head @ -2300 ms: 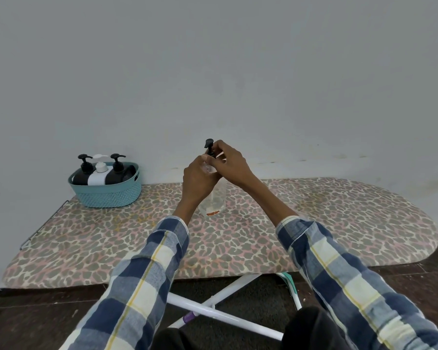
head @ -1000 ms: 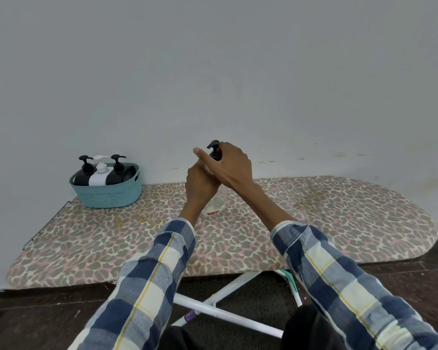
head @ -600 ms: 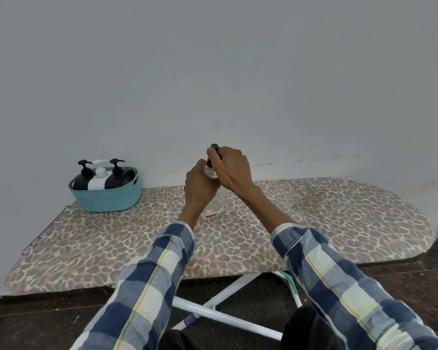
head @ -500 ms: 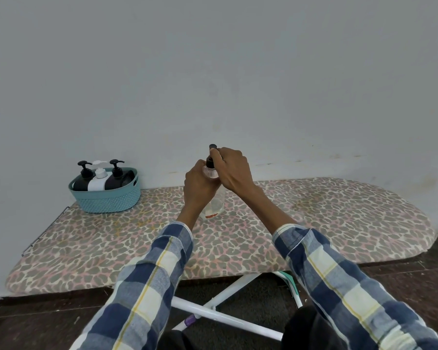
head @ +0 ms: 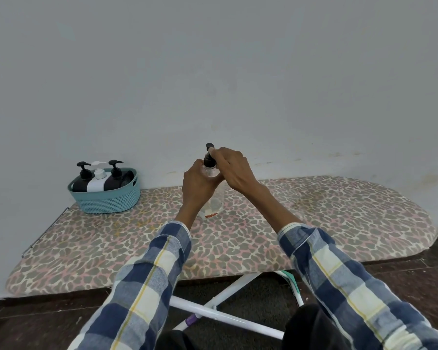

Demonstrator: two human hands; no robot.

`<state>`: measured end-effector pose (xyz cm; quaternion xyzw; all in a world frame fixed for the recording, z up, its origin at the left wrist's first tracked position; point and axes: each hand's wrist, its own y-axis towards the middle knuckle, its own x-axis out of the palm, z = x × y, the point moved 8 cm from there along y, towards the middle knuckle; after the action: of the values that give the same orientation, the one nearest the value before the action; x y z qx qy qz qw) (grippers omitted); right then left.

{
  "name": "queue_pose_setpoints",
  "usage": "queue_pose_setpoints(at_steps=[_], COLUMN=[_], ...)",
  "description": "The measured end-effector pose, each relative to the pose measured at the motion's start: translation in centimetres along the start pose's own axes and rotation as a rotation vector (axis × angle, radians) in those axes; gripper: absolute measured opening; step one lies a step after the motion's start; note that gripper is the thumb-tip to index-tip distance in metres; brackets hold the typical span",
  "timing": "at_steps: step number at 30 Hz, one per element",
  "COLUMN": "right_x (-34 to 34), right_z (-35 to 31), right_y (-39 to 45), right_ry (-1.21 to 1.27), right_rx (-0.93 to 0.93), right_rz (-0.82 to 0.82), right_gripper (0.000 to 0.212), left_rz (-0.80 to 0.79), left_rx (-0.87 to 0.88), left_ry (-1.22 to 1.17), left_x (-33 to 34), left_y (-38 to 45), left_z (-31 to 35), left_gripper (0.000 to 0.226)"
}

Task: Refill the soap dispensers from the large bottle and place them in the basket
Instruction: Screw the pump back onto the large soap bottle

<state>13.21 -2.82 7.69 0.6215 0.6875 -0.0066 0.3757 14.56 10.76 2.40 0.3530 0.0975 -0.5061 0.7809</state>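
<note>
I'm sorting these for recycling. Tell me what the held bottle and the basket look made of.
Clear bottle: likely transparent plastic, possibly glass; the board's pattern shows through it. Its pump looks like matte black plastic. Basket: probably moulded teal plastic with a woven-look texture and cut-out handle.

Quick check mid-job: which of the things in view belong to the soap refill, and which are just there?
Part of the job:
- clear bottle, held by the left hand
- black pump, gripped by the right hand
- teal basket
- two black dispensers and a white dispenser in it

Just there:
- ironing board
- wall
</note>
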Motion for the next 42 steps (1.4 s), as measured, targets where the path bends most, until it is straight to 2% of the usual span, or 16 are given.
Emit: queue_pose_setpoints(at_steps=[3,5,8,13,17,20,22,24,28,30,33,36,39,42], right_x=[0.4,0.4,0.3,0.8,0.5,0.4,0.3,0.3,0.2,0.2,1.2,3.1,4.9,4.5], right_z=[0.4,0.9,1.4,1.2,1.3,2.1,2.6,3.2,3.8,3.7,4.0,5.9,8.2,9.1], right_y=[0.2,0.5,0.9,1.3,1.2,0.2,-0.8,-1.5,-1.9,-2.0,-2.3,-2.8,-3.8,-4.6], right_ry=[-0.052,-0.106,-0.118,-0.127,0.006,0.133,0.139,0.165,0.238,0.168,0.030,0.093,0.092,0.086], right_rx=[-0.033,-0.051,-0.021,0.001,-0.009,-0.032,-0.060,-0.073,-0.067,-0.064,-0.051,0.112,0.251,0.269], right_rz=[-0.040,-0.035,0.013,0.063,0.051,0.026,0.092,0.159,0.222,0.233,0.201,0.089,-0.012,0.034], right_gripper=[0.038,0.027,0.028,0.030,0.037,0.042,0.049,0.052,0.053,0.052,0.061,0.084,0.074,0.065], left_rz=[-0.008,-0.027,-0.027,-0.025,-0.072,-0.186,-0.267,-0.267,-0.242,-0.220,-0.153,-0.101,-0.057,-0.060], left_rx=[0.034,0.024,-0.011,-0.004,-0.001,0.001,-0.034,-0.086,-0.141,-0.149,-0.179,-0.191,-0.194,-0.195], left_ry=[0.004,0.024,-0.006,0.036,-0.037,-0.073,-0.105,-0.100,-0.151,-0.139,-0.151,-0.162,-0.135,-0.139], left_x=[0.0,0.3,0.5,0.4,0.2,0.4,0.4,-0.1,-0.7,-0.6,-0.8,-0.8,-0.5,0.7], left_y=[0.3,0.4,0.3,0.4,0.7,1.1,0.6,-0.7,-3.5,-4.3,-4.8,-5.1,-5.5,-5.2], left_z=[0.3,0.1,-0.2,-0.2,-0.3,-0.9,-2.0,-3.7,-5.7,-6.4,-7.1,-7.4,-7.1,-6.1], left_gripper=[0.066,0.064,0.046,0.035,0.051,0.071,0.088,0.096,0.064,0.052,0.050,0.050,0.050,0.050])
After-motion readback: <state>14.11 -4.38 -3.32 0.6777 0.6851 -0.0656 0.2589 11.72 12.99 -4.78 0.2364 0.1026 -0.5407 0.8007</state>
